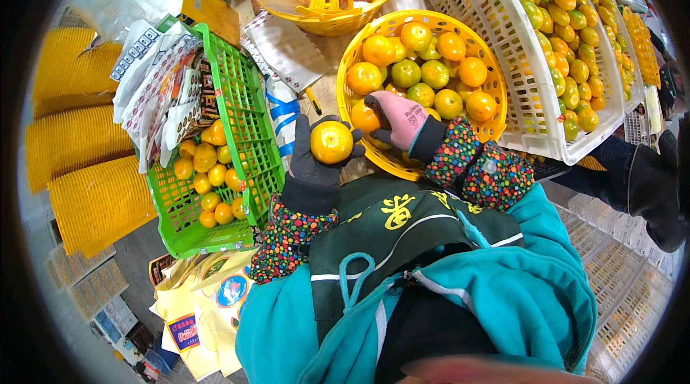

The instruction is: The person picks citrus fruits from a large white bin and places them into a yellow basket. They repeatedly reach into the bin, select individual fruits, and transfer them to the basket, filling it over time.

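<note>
A ripe yellow-orange mandarin (331,142) rests in the palm of my left hand (310,153), which wears a dark grey work glove, its fingers curled around the fruit. To its right, a round yellow plastic basket (497,69) holds orange and greenish mandarins (420,74). My right hand (399,117), gloved with a pink back and dark palm, reaches over the basket's near left side. Its fingers are bent beside an orange mandarin (365,116); whether they grip it is unclear. Patterned sleeve covers reach both wrists.
A green crate (215,246) at left contains mandarins and printed bags. White crates (506,87) of mandarins stand at right. Another yellow basket (372,9) sits behind. Yellow mesh stacks (97,195) and paper sheets (210,319) lie left. Someone's dark-clothed leg (609,168) shows at right.
</note>
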Motion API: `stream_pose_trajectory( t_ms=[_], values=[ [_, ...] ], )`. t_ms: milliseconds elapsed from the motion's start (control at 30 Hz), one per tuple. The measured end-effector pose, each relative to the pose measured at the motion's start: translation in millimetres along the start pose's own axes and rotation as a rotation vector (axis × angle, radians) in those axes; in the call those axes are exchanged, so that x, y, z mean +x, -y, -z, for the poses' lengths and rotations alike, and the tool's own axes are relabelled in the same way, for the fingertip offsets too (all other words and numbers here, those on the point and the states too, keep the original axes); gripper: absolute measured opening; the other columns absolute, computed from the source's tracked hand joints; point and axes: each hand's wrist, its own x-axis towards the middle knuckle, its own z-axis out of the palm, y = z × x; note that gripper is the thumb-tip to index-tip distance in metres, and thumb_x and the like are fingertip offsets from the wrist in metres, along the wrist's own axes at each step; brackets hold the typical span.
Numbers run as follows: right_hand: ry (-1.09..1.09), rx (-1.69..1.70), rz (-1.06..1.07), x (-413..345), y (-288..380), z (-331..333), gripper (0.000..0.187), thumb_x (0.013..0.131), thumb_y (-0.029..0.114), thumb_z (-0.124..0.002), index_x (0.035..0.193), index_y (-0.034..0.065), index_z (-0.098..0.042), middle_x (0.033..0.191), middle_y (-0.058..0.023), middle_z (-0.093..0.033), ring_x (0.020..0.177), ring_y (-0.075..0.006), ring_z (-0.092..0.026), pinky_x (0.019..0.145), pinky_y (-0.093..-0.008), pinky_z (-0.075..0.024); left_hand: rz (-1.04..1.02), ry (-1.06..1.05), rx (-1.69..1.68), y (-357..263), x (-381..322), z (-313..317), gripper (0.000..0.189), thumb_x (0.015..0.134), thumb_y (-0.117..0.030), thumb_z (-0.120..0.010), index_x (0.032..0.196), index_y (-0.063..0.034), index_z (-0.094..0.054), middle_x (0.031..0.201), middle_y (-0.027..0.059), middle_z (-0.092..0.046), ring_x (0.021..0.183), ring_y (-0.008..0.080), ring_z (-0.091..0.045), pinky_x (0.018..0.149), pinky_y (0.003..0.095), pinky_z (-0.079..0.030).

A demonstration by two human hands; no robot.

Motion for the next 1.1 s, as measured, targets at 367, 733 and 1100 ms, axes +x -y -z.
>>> stream_pose_trajectory(
  t_ms=[367, 733, 1100],
  values=[
    [-0.019, 0.198, 0.164, -38, 47, 41, 0.061, 0.081, 0.025, -0.084, 0.132, 0.0036, -0.059, 0.119, -0.0212, -0.066, 0.111, -0.038, -0.064, 0.094, -0.0417, -0.0518, -0.198, 0.035, 0.671, 35, 6, -47, 0.059, 0.11, -0.042, -0.042, 0.151, 0.0003, -0.038, 0.14, 0.0174, -0.056, 0.129, 0.0287, -0.057, 0.11, 0.0429, -0.046],
    [-0.249, -0.341, -0.328, -125, -44, 118, 0.053, 0.075, 0.03, -0.082, 0.117, 0.0046, -0.064, 0.107, -0.0193, -0.067, 0.096, -0.0385, -0.068, 0.082, -0.0461, -0.0549, -0.186, 0.141, 1.072, 54, 45, -93, 0.038, 0.105, -0.023, -0.056, 0.134, 0.0022, -0.053, 0.121, 0.01, -0.06, 0.108, 0.0174, -0.061, 0.091, 0.0325, -0.052],
    [-0.137, -0.884, -0.185, -133, -87, 161, 0.04, 0.077, 0.015, -0.069, 0.117, 0.0118, -0.069, 0.115, -0.011, -0.065, 0.119, -0.0358, -0.057, 0.103, -0.047, -0.0456, -0.047, 0.345, 2.044, 151, 130, -149, 0.055, 0.093, -0.047, -0.064, 0.121, 0.0007, -0.063, 0.108, 0.026, -0.07, 0.102, 0.0422, -0.067, 0.089, 0.0461, -0.053]
  ],
)
